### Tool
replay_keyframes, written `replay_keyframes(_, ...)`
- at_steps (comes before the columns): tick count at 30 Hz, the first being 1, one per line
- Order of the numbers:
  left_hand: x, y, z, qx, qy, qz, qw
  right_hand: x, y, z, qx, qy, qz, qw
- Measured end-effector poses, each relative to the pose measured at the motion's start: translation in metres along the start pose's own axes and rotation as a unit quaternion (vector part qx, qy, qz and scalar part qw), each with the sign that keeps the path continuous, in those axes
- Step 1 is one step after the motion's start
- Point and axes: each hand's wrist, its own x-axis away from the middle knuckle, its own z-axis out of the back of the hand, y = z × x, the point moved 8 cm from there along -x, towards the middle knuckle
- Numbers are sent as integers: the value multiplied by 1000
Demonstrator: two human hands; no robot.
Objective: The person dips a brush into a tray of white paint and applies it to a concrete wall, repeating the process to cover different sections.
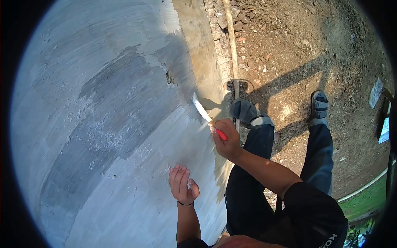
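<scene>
My right hand (226, 138) is closed around a paintbrush (201, 108). Its red handle end shows below the fingers, while the pale, narrow head points up and left to the wall's lower border. Whether the tip touches the surface I cannot tell exactly. The grey plastered wall (136, 103) fills the left side, with a darker, wet-looking band sweeping across lighter streaked areas. My left hand (180, 183), with a dark band at the wrist, is held close before the wall. Its fingers are stretched out and the thumb stands apart, holding nothing.
Along the wall's foot runs a bare tan strip (200, 49) beside broken edging and a long pole or pipe (231, 45). Stony soil (285, 49) lies to the right, under my sandalled feet. A small hole (170, 77) marks the wall. Plastic scrap (375, 93) lies far right.
</scene>
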Motion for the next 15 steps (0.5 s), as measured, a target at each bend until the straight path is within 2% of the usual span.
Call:
replay_keyframes(2, 10, 4, -12, 29, -26, 19, 999, 17, -21, -9, -25, 5, 8, 1000)
replay_keyframes(6, 34, 6, -17, 54, -45, 65, 995, 34, -46, 17, -80, 3, 26, 996)
replay_keyframes(8, 45, 6, -16, 60, -42, 82, 994, 28, -38, 33, -26, 78, 28, 996)
replay_keyframes(11, 53, 8, -16, 70, -32, 105, 991, -7, -14, 31, 48, 108, 21, 993)
replay_keyframes(15, 58, 12, -16, 87, -28, 120, 989, -17, -9, 2, 30, 101, 36, 994)
